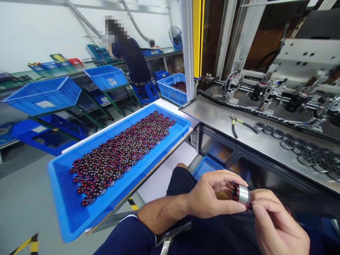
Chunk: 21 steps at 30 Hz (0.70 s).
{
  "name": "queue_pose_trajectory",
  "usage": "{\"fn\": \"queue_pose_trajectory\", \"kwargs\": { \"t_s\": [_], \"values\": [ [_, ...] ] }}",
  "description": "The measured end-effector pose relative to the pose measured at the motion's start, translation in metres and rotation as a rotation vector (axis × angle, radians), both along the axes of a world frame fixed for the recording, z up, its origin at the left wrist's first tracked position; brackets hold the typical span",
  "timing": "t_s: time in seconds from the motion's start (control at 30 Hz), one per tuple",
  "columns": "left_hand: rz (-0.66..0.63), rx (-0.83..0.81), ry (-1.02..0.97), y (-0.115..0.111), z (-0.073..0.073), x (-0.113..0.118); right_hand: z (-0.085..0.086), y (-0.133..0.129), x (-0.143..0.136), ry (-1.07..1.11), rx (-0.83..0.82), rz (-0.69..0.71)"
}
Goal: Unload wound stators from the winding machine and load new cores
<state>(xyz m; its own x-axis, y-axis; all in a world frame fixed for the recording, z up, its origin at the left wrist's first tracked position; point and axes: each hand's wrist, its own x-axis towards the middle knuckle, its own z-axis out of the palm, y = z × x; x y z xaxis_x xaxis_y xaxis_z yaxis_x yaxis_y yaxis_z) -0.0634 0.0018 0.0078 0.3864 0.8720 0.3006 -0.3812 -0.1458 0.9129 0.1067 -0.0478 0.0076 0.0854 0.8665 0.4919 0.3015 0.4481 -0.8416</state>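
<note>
Bright blue tray (170, 141), motor parts (119, 152) speckled red, copper and black.
The held motor part (243, 193) shows a plain silver band beside red and black; the pliers (245, 124) have yellow-green and black handles; the upright post (197, 39) is bright yellow; the floor tape (33, 244) is striped yellow and black; the sleeve (127, 235) is navy, edged with a thin white line.

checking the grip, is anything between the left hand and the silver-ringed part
Nothing visible: the left hand holds the silver-ringed part directly between thumb and fingers. Thin reddish wires show at its lower edge, beside the right hand.
</note>
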Motion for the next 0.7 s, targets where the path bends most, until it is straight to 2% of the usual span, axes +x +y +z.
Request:
{"fn": "queue_pose_trajectory", "kwargs": {
  "t_s": [0.07, 0.13, 0.2, 0.23, 0.3, 0.37, 0.47, 0.6, 0.7],
  "values": [
    [0.096, 0.157, 0.060, 0.002, 0.003, -0.002, -0.008, 0.000, 0.009, 0.035, -0.126, -0.039],
    [0.207, 0.392, 0.168, 0.006, 0.008, -0.007, -0.011, 0.001, 0.023, 0.070, -0.231, -0.101],
    [0.261, 0.614, 0.281, 0.009, 0.013, -0.012, -0.004, 0.003, 0.036, 0.032, -0.222, -0.136],
    [0.266, 0.698, 0.332, 0.010, 0.015, -0.014, 0.003, 0.004, 0.039, -0.037, -0.173, -0.102],
    [0.255, 0.806, 0.406, 0.011, 0.018, -0.017, 0.021, 0.006, 0.038, -0.225, -0.069, 0.057],
    [0.232, 0.854, 0.441, 0.010, 0.020, -0.018, 0.040, 0.008, 0.029, -0.361, -0.065, 0.227],
    [0.193, 0.849, 0.417, 0.007, 0.023, -0.019, 0.057, 0.013, 0.016, -0.387, -0.174, 0.320],
    [0.067, 0.771, 0.320, 0.004, 0.024, -0.025, 0.057, 0.025, 0.026, -0.463, -0.205, 0.438],
    [0.024, 0.703, 0.274, 0.003, 0.024, -0.030, 0.052, 0.034, 0.046, -0.625, -0.141, 0.524]
  ]
}}
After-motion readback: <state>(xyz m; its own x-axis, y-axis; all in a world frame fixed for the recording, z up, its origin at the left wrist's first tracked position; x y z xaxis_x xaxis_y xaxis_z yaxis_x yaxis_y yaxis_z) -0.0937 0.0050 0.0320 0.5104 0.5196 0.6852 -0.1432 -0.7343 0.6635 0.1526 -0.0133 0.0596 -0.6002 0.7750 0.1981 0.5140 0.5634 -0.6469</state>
